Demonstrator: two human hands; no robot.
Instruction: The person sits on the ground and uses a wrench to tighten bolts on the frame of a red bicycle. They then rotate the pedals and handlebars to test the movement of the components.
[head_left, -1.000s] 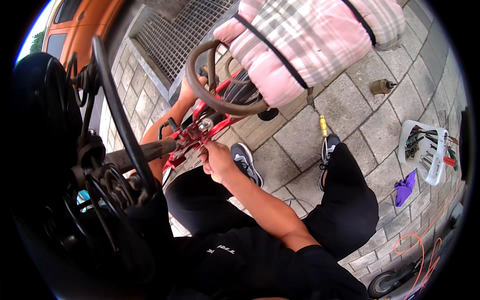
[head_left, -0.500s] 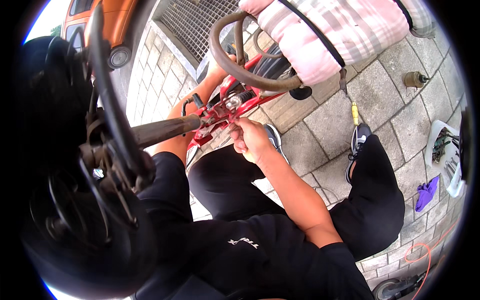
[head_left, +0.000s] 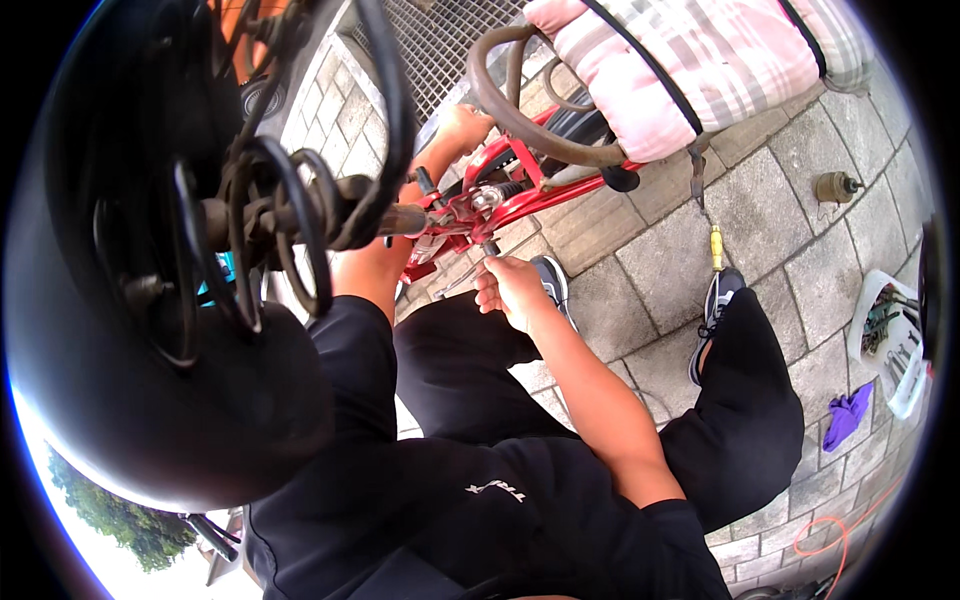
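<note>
A red bicycle frame [head_left: 520, 205] with a small coil spring near its joint lies across in front of me. Against the frame's underside, my right hand [head_left: 515, 290] grips a metal tool that looks like a socket wrench [head_left: 491, 248]; its thin bar sticks out past my fingers. My left hand [head_left: 465, 128] is on the far side of the frame, near the wheel [head_left: 580, 125] and a curved brown tube [head_left: 490, 85]. Its fingers are curled, and what they hold, if anything, cannot be made out.
A pink-and-grey plaid cushion [head_left: 690, 70] is strapped over the bicycle. A yellow-handled tool [head_left: 716, 248] is by my shoe. On the paving are a brass-coloured cylindrical part [head_left: 835, 187], a white tool tray [head_left: 880, 340] and a purple cloth [head_left: 848, 415]. A large black saddle [head_left: 150, 400] looms at left.
The view has shifted, with the saddle looming larger at left. My right hand has dropped slightly from the frame joint, and the tool in it now shows. My left hand shows more fully.
</note>
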